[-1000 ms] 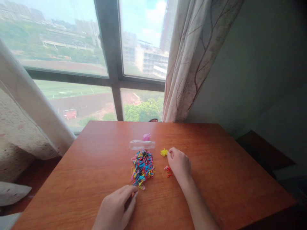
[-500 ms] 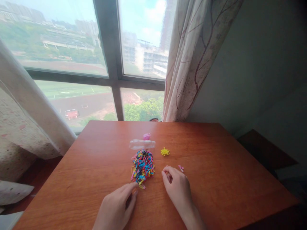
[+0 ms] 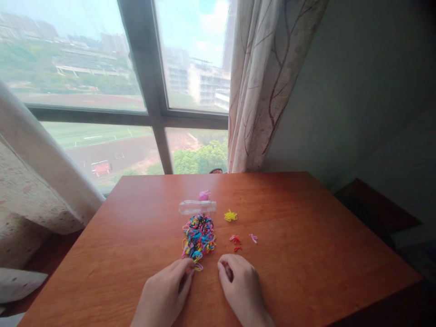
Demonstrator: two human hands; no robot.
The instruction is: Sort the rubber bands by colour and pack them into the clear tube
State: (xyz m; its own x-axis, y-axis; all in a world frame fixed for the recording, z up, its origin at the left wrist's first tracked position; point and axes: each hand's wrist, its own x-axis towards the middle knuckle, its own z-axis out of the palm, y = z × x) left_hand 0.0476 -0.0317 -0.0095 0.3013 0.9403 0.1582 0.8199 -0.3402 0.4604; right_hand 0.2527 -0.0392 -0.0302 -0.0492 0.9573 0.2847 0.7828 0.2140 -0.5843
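A heaped pile of multicoloured rubber bands [image 3: 199, 236] lies mid-table. My left hand [image 3: 166, 286] rests at its near edge, thumb and fingers pinched beside a pink and yellow band [image 3: 198, 267]; whatever is between the fingertips is hidden. To the right of the pile, my right hand [image 3: 240, 284] is curled with thumb and forefinger together, and I cannot make out anything in it. Beyond that hand are a few red bands [image 3: 235, 239], another red one [image 3: 237, 249] and some pink bands [image 3: 253, 238]. A small yellow heap of bands [image 3: 230, 215] sits farther back.
Behind the pile a clear plastic bottle-shaped container [image 3: 197, 207] lies on its side, with a purple-pink cap-like piece [image 3: 204, 195] behind it. The wooden table [image 3: 293, 218] ends at a window [image 3: 136, 118] with curtains [image 3: 254, 91] on both sides.
My right hand has drawn back toward me and left, uncovering the red bands. My left hand stays at the pile's near edge. The whole view has shifted slightly.
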